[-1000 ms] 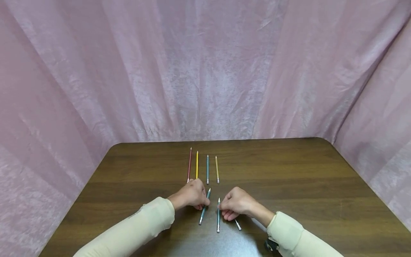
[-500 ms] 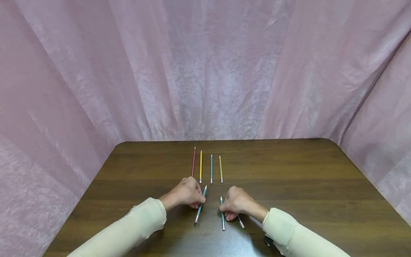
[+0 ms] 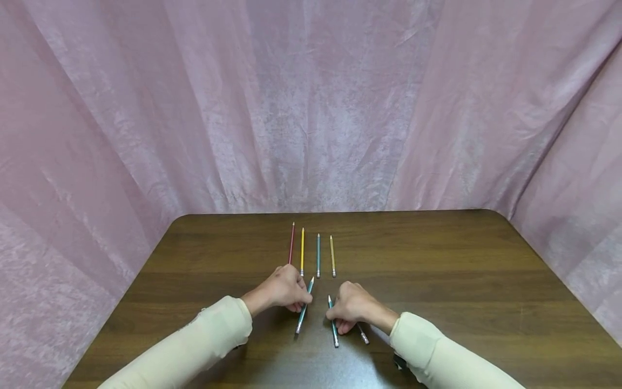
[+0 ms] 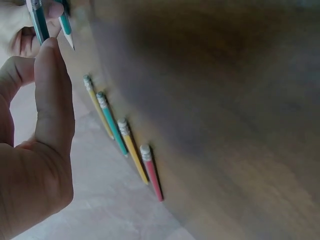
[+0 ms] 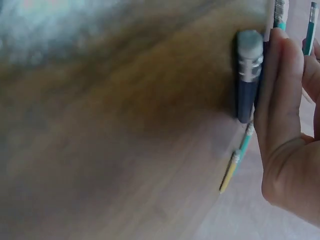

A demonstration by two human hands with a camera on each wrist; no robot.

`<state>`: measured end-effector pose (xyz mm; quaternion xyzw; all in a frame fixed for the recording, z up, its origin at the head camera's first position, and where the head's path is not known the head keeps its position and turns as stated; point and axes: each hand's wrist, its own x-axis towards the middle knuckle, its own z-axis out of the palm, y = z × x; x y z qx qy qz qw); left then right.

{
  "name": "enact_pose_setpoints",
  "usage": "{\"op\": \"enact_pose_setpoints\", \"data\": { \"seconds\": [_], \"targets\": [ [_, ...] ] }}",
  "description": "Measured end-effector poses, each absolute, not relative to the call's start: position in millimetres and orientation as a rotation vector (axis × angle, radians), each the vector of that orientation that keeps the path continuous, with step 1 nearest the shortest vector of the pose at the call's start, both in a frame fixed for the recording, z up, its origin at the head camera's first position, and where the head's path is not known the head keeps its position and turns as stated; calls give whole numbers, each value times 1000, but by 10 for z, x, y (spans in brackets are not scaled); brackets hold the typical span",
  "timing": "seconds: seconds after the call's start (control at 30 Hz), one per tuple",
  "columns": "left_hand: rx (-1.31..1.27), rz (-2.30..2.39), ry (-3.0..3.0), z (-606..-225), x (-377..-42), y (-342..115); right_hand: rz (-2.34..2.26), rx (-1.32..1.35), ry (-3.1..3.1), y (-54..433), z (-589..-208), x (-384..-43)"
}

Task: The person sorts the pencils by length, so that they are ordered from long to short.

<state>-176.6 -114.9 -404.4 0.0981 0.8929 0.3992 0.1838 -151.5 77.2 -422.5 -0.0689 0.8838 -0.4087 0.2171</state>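
Note:
My left hand (image 3: 285, 287) pinches a teal pencil (image 3: 301, 320) between thumb and fingers, its tip pointing away and slightly right. To the right, my right hand (image 3: 356, 308) pinches another teal pencil (image 3: 335, 336), tip tilted a little left. A dark pencil (image 5: 246, 97) with a pale eraser lies on the table beside my right hand, its front part hidden by the hand in the head view. Beyond both hands lie a red pencil (image 3: 291, 244), a yellow pencil (image 3: 302, 249), a teal pencil (image 3: 318, 254) and a pale yellow pencil (image 3: 332, 255), side by side with erasers toward me.
The brown wooden table (image 3: 437, 259) has rounded far corners. Pink curtains (image 3: 330, 108) hang behind it and at both sides. Light shines off the table near its front middle.
My left hand has shifted a little left and away with its pencil. The right hand has stayed nearly in place, and the tip of its pencil has swung slightly left.

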Motion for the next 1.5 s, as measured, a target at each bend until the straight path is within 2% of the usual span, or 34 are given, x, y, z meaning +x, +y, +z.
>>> {"op": "enact_pose_setpoints", "data": {
  "seconds": [0.5,1.5],
  "targets": [
    [309,1191,2513,-3913,-1872,-1119,-1349,-158,2356,906,-4123,-1600],
    [253,1309,2504,-3734,-2187,-700,-1412,-155,2366,1447,-3998,-1923]
  ]
}}
